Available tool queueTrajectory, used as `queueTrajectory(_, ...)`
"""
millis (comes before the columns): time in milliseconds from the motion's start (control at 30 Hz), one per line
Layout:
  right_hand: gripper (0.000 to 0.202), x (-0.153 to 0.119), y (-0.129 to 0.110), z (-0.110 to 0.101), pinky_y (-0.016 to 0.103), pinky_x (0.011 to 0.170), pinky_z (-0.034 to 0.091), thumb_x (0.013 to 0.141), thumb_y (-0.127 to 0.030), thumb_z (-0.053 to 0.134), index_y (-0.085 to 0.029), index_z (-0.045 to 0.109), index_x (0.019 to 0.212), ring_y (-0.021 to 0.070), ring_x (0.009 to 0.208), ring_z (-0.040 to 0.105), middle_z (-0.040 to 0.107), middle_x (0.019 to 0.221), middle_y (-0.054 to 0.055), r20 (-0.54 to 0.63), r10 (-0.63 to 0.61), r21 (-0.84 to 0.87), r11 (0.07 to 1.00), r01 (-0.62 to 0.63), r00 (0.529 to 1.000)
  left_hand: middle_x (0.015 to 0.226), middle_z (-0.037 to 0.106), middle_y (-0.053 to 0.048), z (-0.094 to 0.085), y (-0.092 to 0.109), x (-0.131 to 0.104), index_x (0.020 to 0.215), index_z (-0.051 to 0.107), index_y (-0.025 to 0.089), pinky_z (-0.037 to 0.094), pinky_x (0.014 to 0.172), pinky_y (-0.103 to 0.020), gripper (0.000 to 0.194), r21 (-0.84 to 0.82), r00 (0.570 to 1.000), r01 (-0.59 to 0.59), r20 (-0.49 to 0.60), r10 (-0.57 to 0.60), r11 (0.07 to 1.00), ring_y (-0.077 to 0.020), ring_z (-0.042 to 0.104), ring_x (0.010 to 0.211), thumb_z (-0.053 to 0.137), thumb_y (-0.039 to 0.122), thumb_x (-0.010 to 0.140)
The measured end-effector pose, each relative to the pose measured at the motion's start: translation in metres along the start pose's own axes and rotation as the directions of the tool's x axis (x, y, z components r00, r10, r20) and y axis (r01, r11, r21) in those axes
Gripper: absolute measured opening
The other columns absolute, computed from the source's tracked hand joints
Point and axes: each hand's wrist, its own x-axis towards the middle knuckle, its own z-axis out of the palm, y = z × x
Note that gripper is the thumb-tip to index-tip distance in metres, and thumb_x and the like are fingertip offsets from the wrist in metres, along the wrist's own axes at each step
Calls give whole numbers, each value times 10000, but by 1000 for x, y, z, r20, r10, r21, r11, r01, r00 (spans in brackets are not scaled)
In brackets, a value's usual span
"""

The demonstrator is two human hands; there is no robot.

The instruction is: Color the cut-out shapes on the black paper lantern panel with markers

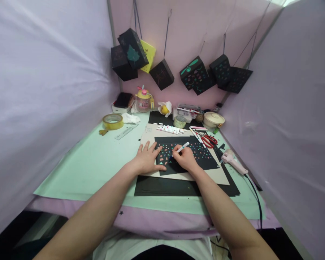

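Note:
A sheet of black paper (176,168) lies in front of me, dotted with many small coloured shapes. My left hand (147,159) rests flat with spread fingers over the sheet's left edge, touching it. Pinched in my right hand (185,159) is a white marker (183,147), tilted, its dark tip end down near the sheet's middle. Whether the tip touches the paper I cannot tell. Beneath the sheet is a pale board (216,177), which lies on larger black sheets (165,186).
Several white markers (170,129), red-handled scissors (209,141) and a clear ruler (126,131) lie behind the sheet. A glue gun (234,161) with a cord is at the right, a tape roll (113,121) at the left. Black decorated boxes (162,74) hang above the table's back.

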Motion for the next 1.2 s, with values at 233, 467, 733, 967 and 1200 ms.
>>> queueTrajectory(233, 166, 0, -1, 0, 207, 506, 308, 752, -236, 485, -191, 522, 597, 93, 477, 409, 452, 490, -51, -28, 5, -28, 1000, -5, 1000, 1556, 86, -83, 3, -3, 2, 1481, 182, 262, 42, 1093, -568, 1036, 0, 1000, -15, -10, 15, 1000, -384, -7, 1404, 375, 869, 663)
queueTrajectory(467, 170, 1, -1, -1, 208, 495, 300, 741, -224, 487, -190, 522, 579, 92, 467, 407, 449, 476, -51, -33, 6, -28, 1000, -7, 999, 1556, 89, -75, 4, -3, 3, 1480, 190, 263, 54, 1092, -563, 1043, 14, 1000, -11, -11, 11, 1000, -387, -3, 1403, 372, 875, 656)
queueTrajectory(733, 166, 1, -1, -1, 208, 501, 305, 740, -221, 486, -189, 533, 584, 92, 470, 426, 464, 484, -51, -35, 9, -40, 999, -10, 999, 1555, 97, -76, 3, -2, 2, 1479, 196, 259, 64, 1092, -566, 1033, 18, 1000, -2, -8, 2, 1000, -384, 9, 1405, 395, 859, 662)
queueTrajectory(967, 154, 1, 0, -1, 205, 501, 310, 733, -212, 487, -189, 537, 589, 91, 463, 422, 484, 484, -48, -43, -1, -46, 999, -1, 999, 1556, 92, -76, 1, -1, 1, 1480, 192, 260, 56, 1097, -556, 1028, 27, 1000, 1, -2, -1, 1000, -378, 5, 1406, 400, 854, 667)
queueTrajectory(1200, 152, 2, 1, -1, 207, 506, 317, 731, -211, 487, -190, 540, 589, 92, 465, 430, 486, 484, -48, -42, -1, -32, 999, 0, 999, 1556, 90, -74, -2, 1, 1, 1480, 190, 268, 69, 1097, -547, 1020, 26, 1000, 10, 8, -10, 1000, -379, 10, 1406, 418, 843, 669)
